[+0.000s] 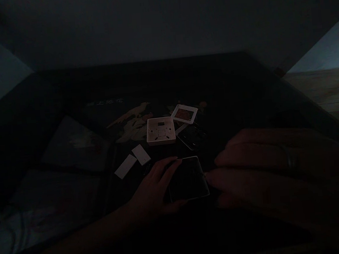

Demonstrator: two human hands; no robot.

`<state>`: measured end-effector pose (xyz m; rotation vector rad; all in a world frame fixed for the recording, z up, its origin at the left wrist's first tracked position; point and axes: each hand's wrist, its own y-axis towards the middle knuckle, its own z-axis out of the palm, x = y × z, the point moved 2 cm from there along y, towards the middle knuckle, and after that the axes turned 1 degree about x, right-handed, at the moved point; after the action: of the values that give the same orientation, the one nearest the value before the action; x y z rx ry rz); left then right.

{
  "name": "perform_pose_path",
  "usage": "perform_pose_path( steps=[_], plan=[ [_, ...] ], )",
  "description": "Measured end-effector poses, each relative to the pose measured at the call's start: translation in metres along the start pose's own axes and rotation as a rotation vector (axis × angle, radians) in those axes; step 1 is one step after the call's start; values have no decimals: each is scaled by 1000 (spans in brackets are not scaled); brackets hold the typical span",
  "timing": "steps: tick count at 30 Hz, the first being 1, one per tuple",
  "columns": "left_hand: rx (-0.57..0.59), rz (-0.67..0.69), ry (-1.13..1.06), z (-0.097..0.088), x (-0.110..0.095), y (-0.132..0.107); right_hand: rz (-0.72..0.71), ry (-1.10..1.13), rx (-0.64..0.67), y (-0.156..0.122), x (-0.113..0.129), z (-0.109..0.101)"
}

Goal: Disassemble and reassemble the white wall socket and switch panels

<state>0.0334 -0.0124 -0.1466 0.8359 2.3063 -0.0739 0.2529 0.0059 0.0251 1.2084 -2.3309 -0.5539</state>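
In the dim light, my left hand [153,189] grips a square switch plate [188,178] from its left side, fingers along the top edge and thumb at the bottom. Its middle looks dark and its rim is pale. At the plate's right edge is my right hand [259,170], a ring on one finger, with fingertips closed together. Whatever they pinch is too dark to make out. Beyond the plate stands an open white mounting box [161,131]. A white square frame [185,114] lies beside it, partly over another dark, pale-edged plate [191,136].
Two small white rectangular pieces [126,166] lie left of the plate. Under everything is a dark mat [74,92] with a printed bird and flowers. A grey wall rises behind. Pale sheets and a cable [11,235] are at the left.
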Motion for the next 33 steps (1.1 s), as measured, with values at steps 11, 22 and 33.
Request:
perform_pose_path(
  steps=[11, 22, 33],
  plan=[
    [-22, 38, 54, -2, -3, -1, -55, 79, 56, 12, -3, -4],
    [5, 43, 73, -4, -4, -1, 34, -40, -52, 8, -5, 0],
    [16, 55, 73, -2, -2, 0, 60, -176, 52, -1, -7, 0]
  ],
)
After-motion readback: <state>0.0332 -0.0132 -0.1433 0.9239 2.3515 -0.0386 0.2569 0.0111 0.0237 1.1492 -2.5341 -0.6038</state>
